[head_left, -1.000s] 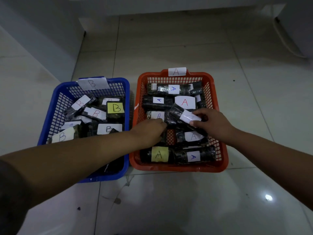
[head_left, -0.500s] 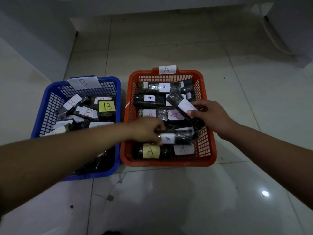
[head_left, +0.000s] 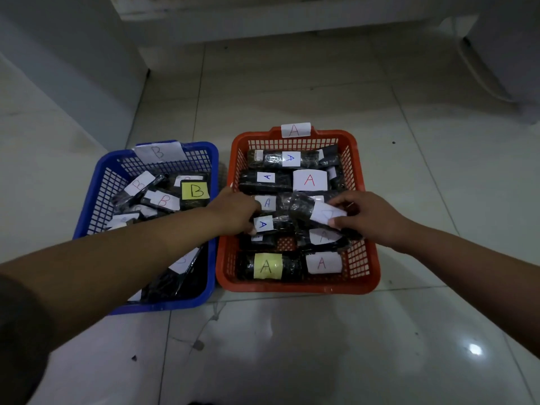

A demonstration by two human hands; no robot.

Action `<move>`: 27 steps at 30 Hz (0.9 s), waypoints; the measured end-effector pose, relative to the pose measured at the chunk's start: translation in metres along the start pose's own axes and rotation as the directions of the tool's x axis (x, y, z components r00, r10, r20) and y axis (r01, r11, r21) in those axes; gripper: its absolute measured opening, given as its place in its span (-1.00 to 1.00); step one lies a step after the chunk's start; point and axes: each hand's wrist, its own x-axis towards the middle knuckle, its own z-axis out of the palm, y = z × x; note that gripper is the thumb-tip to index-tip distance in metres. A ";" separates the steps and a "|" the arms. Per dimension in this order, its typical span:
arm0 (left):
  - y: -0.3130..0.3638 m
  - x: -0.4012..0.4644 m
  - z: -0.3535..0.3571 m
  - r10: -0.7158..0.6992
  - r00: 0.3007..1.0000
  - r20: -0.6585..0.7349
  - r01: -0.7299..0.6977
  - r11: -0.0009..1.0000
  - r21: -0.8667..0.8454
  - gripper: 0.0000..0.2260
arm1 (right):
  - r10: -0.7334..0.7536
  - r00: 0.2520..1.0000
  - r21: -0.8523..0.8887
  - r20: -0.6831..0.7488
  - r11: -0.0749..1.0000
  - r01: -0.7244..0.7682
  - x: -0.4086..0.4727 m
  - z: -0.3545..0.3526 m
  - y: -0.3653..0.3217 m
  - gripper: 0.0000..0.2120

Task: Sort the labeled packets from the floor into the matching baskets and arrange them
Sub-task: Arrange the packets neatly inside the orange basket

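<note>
Two baskets stood side by side on the tiled floor (head_left: 292,97), nearly touching. The orange basket (head_left: 371,258) on the right carried a white tag marked A (head_left: 295,130) on its far rim, and the blue basket (head_left: 87,211) on the left carried a white tag marked B (head_left: 157,152) on its far rim.

Dark packets filled both. In the orange basket they lay mostly in rows across, each with an A label; a packet with a yellow A label (head_left: 267,266) lay along the near wall, just beside one with a white label and a red A (head_left: 323,263). In the blue basket the packets lay in a loose heap, among them one with a yellow B label (head_left: 195,190).

Both hands were inside the orange basket. The right hand (head_left: 371,217) gripped a dark packet with a white label (head_left: 318,213), its thumb pressed on the label and its fingers curled behind; the packet was tilted and raised above the rows, near the middle of the basket. The left hand (head_left: 236,210), whose forearm crossed over the blue basket, had its fingers curled down onto a packet with a blue A label (head_left: 264,224) in the middle rows, pinching its left end.
</note>
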 end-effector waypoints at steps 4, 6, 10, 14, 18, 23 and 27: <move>0.004 0.002 0.010 0.058 0.996 0.064 -0.056 0.998 -0.029 -0.49 | -0.008 0.995 -0.045 0.096 0.999 0.012 -0.005 0.002 0.002 -0.73; 0.004 0.002 0.011 0.070 0.995 0.069 -0.067 0.996 -0.051 -0.48 | -0.005 0.988 -0.084 0.151 0.996 0.018 -0.007 0.004 0.001 -0.72; 0.002 0.001 0.007 0.111 0.986 0.126 -0.102 0.992 -0.076 -0.56 | -0.005 0.981 -0.168 0.195 0.985 0.038 -0.004 0.010 0.000 -0.72; -0.001 0.001 0.002 0.109 0.974 0.196 -0.077 0.984 -0.161 -0.47 | 0.005 0.979 -0.195 0.202 0.980 0.035 0.000 0.014 -0.001 -0.72; 0.002 0.000 0.001 0.145 0.985 0.099 -0.100 0.928 -0.359 -0.51 | -0.006 0.965 -0.263 0.262 0.962 0.078 -0.003 0.018 -0.003 -0.72; 0.004 0.002 0.008 0.176 0.980 0.092 -0.123 0.902 -0.413 -0.52 | 0.031 0.960 -0.315 0.280 0.947 0.062 -0.004 0.025 -0.002 -0.67; -0.001 0.004 0.003 0.175 0.978 0.115 -0.105 0.885 -0.453 -0.51 | 0.078 0.936 -0.303 0.344 0.952 0.032 -0.001 0.021 -0.002 -0.61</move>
